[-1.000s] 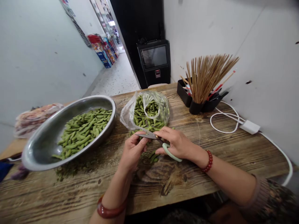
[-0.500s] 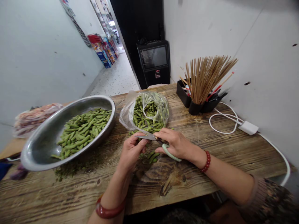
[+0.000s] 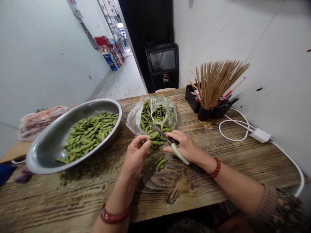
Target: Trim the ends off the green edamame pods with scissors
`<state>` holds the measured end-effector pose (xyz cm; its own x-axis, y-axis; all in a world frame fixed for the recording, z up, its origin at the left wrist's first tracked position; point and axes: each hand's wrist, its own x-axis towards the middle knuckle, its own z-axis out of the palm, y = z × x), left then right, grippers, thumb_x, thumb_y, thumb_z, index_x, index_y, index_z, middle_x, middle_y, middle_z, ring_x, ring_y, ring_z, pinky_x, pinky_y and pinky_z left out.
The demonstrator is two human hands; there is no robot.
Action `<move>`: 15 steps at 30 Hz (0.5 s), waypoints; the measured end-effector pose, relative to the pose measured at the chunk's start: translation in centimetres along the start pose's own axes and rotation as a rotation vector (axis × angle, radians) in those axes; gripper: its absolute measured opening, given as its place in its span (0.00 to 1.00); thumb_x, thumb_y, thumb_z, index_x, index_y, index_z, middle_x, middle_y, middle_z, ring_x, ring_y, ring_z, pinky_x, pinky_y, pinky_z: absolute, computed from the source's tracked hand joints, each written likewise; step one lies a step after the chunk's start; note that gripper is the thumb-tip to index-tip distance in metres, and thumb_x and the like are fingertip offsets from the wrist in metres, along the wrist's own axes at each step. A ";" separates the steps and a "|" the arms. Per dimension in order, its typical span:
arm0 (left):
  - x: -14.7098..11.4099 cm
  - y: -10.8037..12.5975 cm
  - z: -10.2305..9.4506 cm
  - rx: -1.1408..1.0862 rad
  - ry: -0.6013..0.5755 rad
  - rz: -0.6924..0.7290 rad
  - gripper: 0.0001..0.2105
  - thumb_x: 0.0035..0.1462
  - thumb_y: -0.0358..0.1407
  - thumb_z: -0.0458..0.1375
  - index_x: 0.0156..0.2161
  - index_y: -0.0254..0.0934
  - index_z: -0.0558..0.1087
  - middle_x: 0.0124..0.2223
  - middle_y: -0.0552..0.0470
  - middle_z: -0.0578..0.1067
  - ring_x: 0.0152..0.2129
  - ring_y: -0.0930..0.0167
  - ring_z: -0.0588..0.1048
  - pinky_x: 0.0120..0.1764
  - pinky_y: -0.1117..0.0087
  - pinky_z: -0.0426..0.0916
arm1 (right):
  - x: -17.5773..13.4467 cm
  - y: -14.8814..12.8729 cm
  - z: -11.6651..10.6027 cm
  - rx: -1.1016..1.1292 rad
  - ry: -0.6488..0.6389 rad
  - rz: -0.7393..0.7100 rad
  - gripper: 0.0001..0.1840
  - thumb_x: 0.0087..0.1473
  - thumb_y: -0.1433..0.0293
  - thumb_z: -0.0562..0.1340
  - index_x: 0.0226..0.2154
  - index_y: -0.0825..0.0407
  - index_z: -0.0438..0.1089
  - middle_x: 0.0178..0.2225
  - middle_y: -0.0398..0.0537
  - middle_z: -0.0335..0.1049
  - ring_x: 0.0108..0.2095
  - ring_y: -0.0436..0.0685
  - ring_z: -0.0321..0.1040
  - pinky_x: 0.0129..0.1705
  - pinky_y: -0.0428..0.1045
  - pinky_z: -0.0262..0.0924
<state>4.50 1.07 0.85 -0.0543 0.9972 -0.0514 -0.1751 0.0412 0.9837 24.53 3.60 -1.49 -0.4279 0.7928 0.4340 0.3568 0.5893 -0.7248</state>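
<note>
Left hand pinching an edamame pod, right hand gripping scissors, above a wooden counter.

The left hand pressed its thumb and forefinger together on one green edamame pod, whose tip showed beyond them; its other fingers were curled and partly hidden. The right hand was closed around the scissors, which had pale green handles and blades close together, pointing up and leftward in front of the clear plastic bag of pods, apart from the pinched one. A few loose pods lay on the counter below, between the hands. To the left stood a metal basin partly filled with pods, with green trimmings scattered beside its near rim.
</note>
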 end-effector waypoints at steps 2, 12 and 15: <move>0.1 0.3 0.0 -0.088 0.023 -0.029 0.10 0.47 0.34 0.66 0.34 0.35 0.71 0.25 0.59 0.67 0.16 0.81 0.61 0.17 0.81 0.51 | 0.0 0.0 0.0 0.009 0.017 -0.003 0.28 0.47 0.60 0.70 0.48 0.55 0.68 0.37 0.48 0.67 0.33 0.53 0.65 0.36 0.49 0.62; 0.4 0.3 -0.2 -0.253 0.036 -0.067 0.12 0.46 0.34 0.67 0.32 0.36 0.67 0.24 0.59 0.68 0.15 0.81 0.60 0.15 0.83 0.51 | -0.3 -0.9 0.1 -0.032 -0.062 -0.081 0.33 0.45 0.61 0.71 0.51 0.54 0.64 0.39 0.51 0.66 0.34 0.54 0.65 0.36 0.50 0.63; 0.2 0.3 0.0 -0.254 0.018 -0.082 0.12 0.46 0.35 0.67 0.32 0.36 0.67 0.20 0.60 0.66 0.15 0.81 0.60 0.16 0.83 0.51 | -0.3 -0.8 0.2 -0.043 -0.089 -0.081 0.32 0.46 0.61 0.70 0.52 0.53 0.64 0.39 0.51 0.66 0.34 0.54 0.65 0.36 0.50 0.63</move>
<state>4.41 1.33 1.16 -0.0472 0.9898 -0.1343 -0.4208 0.1022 0.9014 24.19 2.82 -1.12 -0.5278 0.7266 0.4400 0.3526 0.6586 -0.6647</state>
